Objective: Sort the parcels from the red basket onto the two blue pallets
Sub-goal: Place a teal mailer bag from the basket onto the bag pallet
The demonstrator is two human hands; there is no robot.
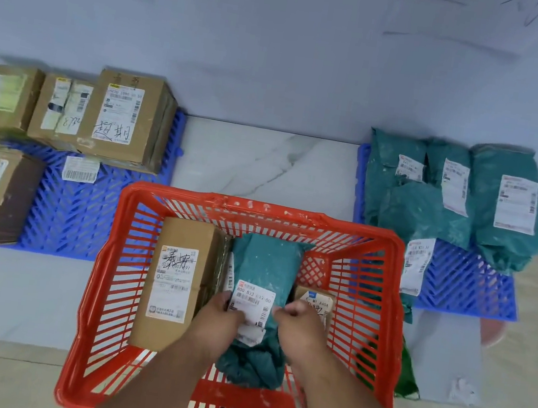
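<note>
The red basket (104, 284) stands on the floor in front of me. Inside it lie a brown cardboard box (177, 281) on the left, a teal plastic mailer (264, 265) in the middle and a small brown box (314, 302) on the right. My left hand (220, 321) and my right hand (295, 328) both grip the teal mailer at its white label. The left blue pallet (65, 213) carries several cardboard boxes (127, 118). The right blue pallet (464, 283) carries several teal mailers (505, 206).
A loose white label (80, 169) lies on the left pallet. Marble floor tile (266, 165) shows between the pallets. A green bag (408, 372) lies right of the basket. A grey wall rises behind both pallets.
</note>
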